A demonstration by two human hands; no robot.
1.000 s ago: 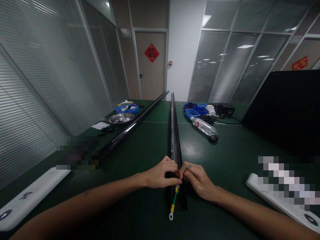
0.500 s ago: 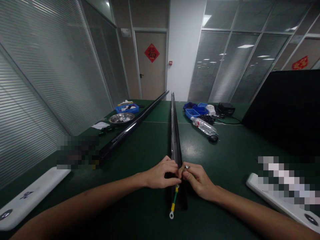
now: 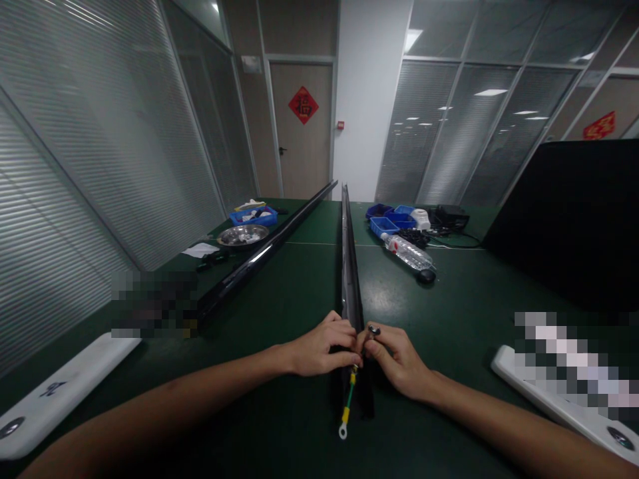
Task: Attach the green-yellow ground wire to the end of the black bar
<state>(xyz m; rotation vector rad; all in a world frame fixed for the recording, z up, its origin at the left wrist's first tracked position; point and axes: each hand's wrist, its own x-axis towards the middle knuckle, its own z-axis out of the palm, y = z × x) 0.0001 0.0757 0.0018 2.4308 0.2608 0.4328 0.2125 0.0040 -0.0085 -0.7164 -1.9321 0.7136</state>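
A long black metal rail [image 3: 352, 286] runs away from me across the green table. Over its near end, my left hand [image 3: 327, 346] is closed, with thumb and fingertips together at the upper end of a short green-yellow wire [image 3: 350, 397]. What those fingertips grip is hidden. From there the wire hangs toward me, ending in a bare ring terminal [image 3: 343, 432]. On the right side of the rail, my right hand [image 3: 397, 362] pinches what looks like a small metal wrench [image 3: 373, 330]. Only its shiny top end shows above the fingers, which meet my left fingertips.
A second black rail [image 3: 254, 259] lies diagonally on the left. Beyond it are a metal bowl [image 3: 227, 237] and a blue tray [image 3: 273, 217]. Blue bins [image 3: 383, 227], a plastic bottle [image 3: 407, 253] and a black screen [image 3: 569, 226] stand right. White devices [image 3: 64, 392] flank my arms.
The metal tool's top end has turned slightly in my right fingers. The wire's ring end has shifted a touch toward me. Both hands stay in almost the same place.
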